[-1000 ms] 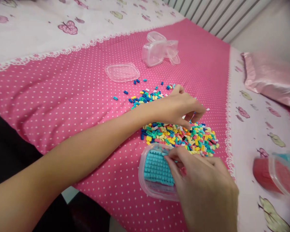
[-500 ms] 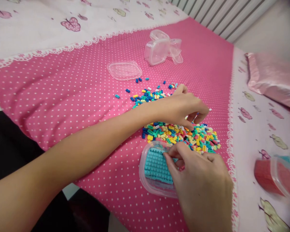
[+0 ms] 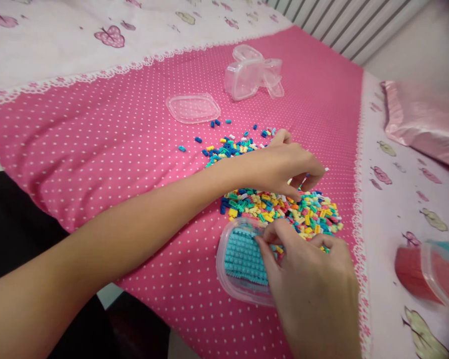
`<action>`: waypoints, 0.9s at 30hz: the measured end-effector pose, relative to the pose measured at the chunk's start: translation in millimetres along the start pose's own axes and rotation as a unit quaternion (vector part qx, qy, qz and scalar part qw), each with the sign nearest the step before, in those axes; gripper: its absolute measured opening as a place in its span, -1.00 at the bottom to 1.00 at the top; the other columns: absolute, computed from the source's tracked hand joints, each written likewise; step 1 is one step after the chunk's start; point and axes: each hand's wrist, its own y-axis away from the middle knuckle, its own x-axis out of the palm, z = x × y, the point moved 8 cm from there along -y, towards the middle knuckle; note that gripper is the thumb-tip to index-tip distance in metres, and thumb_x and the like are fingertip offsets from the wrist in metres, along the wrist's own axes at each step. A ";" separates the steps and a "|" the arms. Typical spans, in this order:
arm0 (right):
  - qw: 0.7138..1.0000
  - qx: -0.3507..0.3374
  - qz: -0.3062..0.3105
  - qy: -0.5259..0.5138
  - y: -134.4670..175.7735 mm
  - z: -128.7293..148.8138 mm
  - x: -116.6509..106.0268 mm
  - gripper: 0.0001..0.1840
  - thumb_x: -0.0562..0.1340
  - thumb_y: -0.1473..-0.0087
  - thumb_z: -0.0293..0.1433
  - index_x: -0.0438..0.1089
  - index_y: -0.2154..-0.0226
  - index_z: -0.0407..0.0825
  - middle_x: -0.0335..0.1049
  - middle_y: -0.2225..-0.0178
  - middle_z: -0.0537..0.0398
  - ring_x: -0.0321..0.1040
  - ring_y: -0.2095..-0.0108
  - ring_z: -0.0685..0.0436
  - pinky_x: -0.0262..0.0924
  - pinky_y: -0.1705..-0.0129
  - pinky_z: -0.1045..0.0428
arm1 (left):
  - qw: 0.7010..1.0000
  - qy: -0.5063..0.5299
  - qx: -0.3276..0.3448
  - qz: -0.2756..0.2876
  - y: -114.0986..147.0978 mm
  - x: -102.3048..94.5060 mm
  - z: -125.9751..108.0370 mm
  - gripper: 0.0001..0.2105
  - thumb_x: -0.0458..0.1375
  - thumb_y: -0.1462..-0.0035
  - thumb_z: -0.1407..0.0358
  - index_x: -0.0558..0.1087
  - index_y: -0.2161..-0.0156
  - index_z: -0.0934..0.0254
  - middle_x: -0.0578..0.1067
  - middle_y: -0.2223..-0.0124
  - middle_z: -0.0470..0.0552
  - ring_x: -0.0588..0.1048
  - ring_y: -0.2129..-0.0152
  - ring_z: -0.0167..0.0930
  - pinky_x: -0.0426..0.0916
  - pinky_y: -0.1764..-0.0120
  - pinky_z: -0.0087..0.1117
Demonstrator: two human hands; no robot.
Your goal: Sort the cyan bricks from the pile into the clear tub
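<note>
A right hand (image 3: 314,289) pinches, contents hidden, seemingly adjusting turquoise studded bricks (image 3: 244,257) inside a plastic tub (image 3: 221,262); beyond the tub, the left hand (image 3: 289,165) curls over loose bricks (image 3: 271,207), grip unclear. The next move calls for precision.

soft light, blurred right edge
</note>
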 end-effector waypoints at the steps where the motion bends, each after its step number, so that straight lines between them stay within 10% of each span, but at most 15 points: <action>1: 1.000 -0.001 0.002 -0.004 0.0 -0.1 0.4 -0.81 0.19 -0.22 -0.45 0.36 0.42 0.07 0.36 0.64 0.18 0.17 0.56 -0.11 -0.09 0.31 -0.08 | 1.000 0.001 -0.001 -0.001 0.0 -0.2 0.0 -0.96 0.26 -0.10 0.36 0.48 0.34 0.20 0.59 0.33 -0.15 0.49 0.31 -0.36 -0.01 -0.01 -0.17; 27: 0.999 0.001 0.006 -0.035 1.1 -5.1 12.5 -0.80 0.20 -0.22 -0.48 0.28 0.43 0.06 0.39 0.59 0.19 0.37 0.47 -0.14 0.21 0.08 -0.16 | 1.000 -0.001 -0.001 0.004 0.2 3.7 -1.5 -0.97 0.25 -0.12 0.34 0.48 0.34 0.19 0.59 0.34 -0.15 0.49 0.32 -0.37 0.02 -0.03 -0.13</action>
